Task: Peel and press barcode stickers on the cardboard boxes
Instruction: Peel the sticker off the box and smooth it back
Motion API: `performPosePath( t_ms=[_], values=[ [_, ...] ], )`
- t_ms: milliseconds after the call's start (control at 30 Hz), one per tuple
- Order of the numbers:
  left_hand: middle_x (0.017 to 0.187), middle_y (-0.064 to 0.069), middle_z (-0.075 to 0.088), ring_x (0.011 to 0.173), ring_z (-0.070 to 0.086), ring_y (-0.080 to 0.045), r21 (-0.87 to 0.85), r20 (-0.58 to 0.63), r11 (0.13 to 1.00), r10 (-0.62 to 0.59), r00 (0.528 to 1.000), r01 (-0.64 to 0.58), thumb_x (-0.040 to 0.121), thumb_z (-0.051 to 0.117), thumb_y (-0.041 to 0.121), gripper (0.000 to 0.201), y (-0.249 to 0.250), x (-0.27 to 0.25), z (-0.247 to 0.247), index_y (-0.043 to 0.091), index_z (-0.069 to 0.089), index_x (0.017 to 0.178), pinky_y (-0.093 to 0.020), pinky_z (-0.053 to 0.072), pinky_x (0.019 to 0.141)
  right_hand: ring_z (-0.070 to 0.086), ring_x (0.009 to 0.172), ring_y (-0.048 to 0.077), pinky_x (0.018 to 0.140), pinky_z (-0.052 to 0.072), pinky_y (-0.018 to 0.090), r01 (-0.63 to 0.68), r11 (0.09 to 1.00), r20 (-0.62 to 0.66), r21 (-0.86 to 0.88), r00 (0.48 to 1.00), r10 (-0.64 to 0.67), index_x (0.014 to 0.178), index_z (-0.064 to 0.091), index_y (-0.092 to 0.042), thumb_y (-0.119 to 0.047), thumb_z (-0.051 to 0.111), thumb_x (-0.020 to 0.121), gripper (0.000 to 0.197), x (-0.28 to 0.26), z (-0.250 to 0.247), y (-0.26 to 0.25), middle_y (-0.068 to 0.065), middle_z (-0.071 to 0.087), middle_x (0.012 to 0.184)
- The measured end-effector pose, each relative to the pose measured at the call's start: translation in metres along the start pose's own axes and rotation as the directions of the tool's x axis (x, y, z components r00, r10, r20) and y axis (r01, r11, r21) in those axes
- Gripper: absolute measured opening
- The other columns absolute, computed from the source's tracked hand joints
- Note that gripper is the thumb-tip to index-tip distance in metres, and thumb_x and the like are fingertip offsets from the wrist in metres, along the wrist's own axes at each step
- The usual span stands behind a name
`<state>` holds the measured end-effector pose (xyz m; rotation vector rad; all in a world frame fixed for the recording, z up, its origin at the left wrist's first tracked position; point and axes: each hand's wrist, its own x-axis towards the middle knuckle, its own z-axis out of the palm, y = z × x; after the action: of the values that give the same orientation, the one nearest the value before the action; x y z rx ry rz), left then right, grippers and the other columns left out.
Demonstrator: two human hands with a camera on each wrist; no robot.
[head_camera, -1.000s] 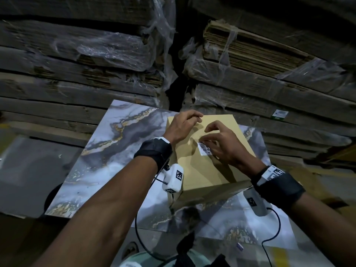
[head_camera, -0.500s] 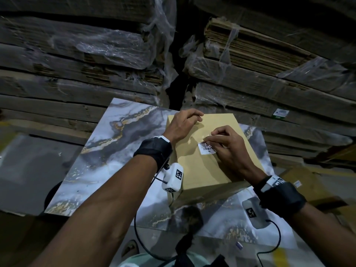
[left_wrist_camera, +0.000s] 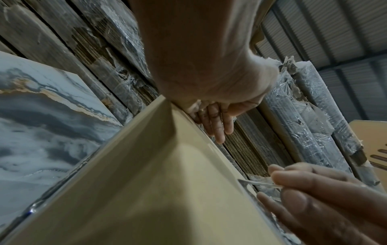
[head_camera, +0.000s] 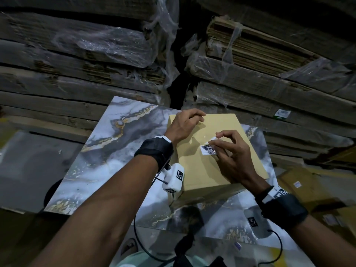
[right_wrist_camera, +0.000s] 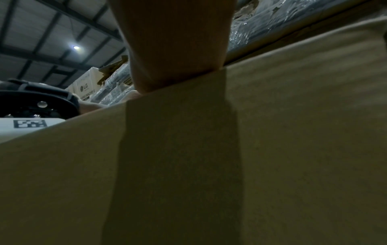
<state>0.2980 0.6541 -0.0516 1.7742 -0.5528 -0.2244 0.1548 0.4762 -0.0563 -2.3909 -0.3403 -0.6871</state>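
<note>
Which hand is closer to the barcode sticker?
The right hand. Its fingertips are at the barcode sticker on top of the cardboard box. The left hand rests apart from it, near the box's far left corner.

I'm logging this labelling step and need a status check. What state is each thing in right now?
cardboard box: closed, flat on the marbled tabletop.
barcode sticker: lying on the box top, far edge lifted.
clear backing strip: pinched, raised off the box.
left hand: fingers curled, resting on the box's far corner.
right hand: pinching the strip at the sticker.
</note>
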Motion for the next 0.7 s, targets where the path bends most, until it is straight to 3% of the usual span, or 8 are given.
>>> performPosePath(
  t_ms=[100,133,233,333,400,467,600,700],
  values=[
    [0.101,0.005,0.076,0.100,0.064,-0.008,-0.004,0.002,1.000,0.010,1.000,-0.010,0.080,0.044,0.034,0.049,0.000,0.000,0.000,0.016,0.072,0.116,-0.011,0.043,0.078,0.056,0.123,0.002,0.100,0.048,0.021,0.077,0.996,-0.017,-0.034,0.997,-0.077,0.103,0.079,-0.005,0.002,0.073,0.089,0.016,-0.004,0.001,-0.003,0.014,0.062,0.118],
    [0.102,0.005,0.076,0.100,0.064,-0.008,-0.004,0.002,1.000,0.014,1.000,-0.014,0.080,0.044,0.034,0.049,0.000,-0.001,0.000,0.015,0.072,0.116,-0.010,0.043,0.078,0.054,0.125,0.002,0.104,0.049,0.025,0.092,0.995,-0.010,-0.036,0.996,-0.092,0.104,0.078,-0.003,0.001,0.073,0.090,0.016,-0.005,0.002,-0.003,0.016,0.061,0.120],
    [0.102,0.003,0.076,0.099,0.064,-0.008,-0.007,-0.001,1.000,0.024,1.000,-0.024,0.080,0.044,0.033,0.049,0.000,-0.001,0.001,0.014,0.073,0.115,-0.007,0.042,0.075,0.057,0.127,0.021,0.107,0.051,0.041,0.124,0.991,0.016,-0.055,0.992,-0.124,0.105,0.077,-0.001,0.001,0.072,0.092,0.015,-0.006,0.003,-0.005,0.018,0.057,0.127],
    [0.101,0.004,0.075,0.097,0.064,-0.006,-0.007,0.003,1.000,0.022,1.000,-0.022,0.081,0.044,0.033,0.048,-0.001,0.000,0.001,0.016,0.073,0.115,-0.008,0.042,0.074,0.055,0.126,0.024,0.106,0.050,0.037,0.091,0.994,0.024,-0.068,0.996,-0.089,0.105,0.073,-0.002,0.002,0.070,0.091,0.015,-0.004,0.003,-0.010,0.018,0.046,0.138],
    [0.101,0.004,0.075,0.091,0.063,-0.002,-0.010,0.010,1.000,0.020,1.000,-0.020,0.081,0.044,0.033,0.047,-0.002,0.000,0.002,0.017,0.072,0.115,-0.009,0.041,0.072,0.054,0.128,0.023,0.106,0.049,0.036,0.044,0.998,0.080,-0.046,0.996,-0.041,0.116,0.065,-0.006,0.004,0.065,0.090,0.028,-0.003,0.003,-0.013,0.014,0.037,0.146],
    [0.100,0.005,0.075,0.086,0.061,0.001,-0.014,0.012,1.000,0.020,1.000,-0.020,0.080,0.045,0.034,0.047,-0.002,0.000,0.002,0.017,0.072,0.115,-0.009,0.041,0.069,0.054,0.128,0.023,0.105,0.049,0.041,0.021,0.999,0.124,0.044,0.992,-0.026,0.135,0.052,-0.009,0.009,0.061,0.085,0.054,0.000,0.005,-0.015,0.010,0.034,0.149],
    [0.101,0.004,0.075,0.087,0.061,0.002,0.001,0.012,1.000,0.026,1.000,-0.026,0.080,0.044,0.034,0.048,-0.002,-0.001,0.001,0.017,0.072,0.115,-0.007,0.040,0.069,0.054,0.127,0.016,0.107,0.047,0.043,-0.155,0.985,0.192,0.080,0.972,0.138,0.155,0.031,-0.024,0.002,0.062,0.085,0.081,0.006,-0.001,-0.012,0.006,0.050,0.138],
    [0.102,0.003,0.075,0.083,0.060,0.007,-0.004,0.015,1.000,0.027,1.000,-0.027,0.080,0.045,0.033,0.048,-0.002,0.000,0.002,0.016,0.073,0.115,-0.008,0.041,0.071,0.059,0.121,0.016,0.104,0.048,0.040,-0.234,0.970,0.265,0.068,0.942,0.209,0.156,0.029,-0.031,-0.008,0.065,0.085,0.083,0.008,-0.004,-0.007,-0.002,0.063,0.127]
  ],
)
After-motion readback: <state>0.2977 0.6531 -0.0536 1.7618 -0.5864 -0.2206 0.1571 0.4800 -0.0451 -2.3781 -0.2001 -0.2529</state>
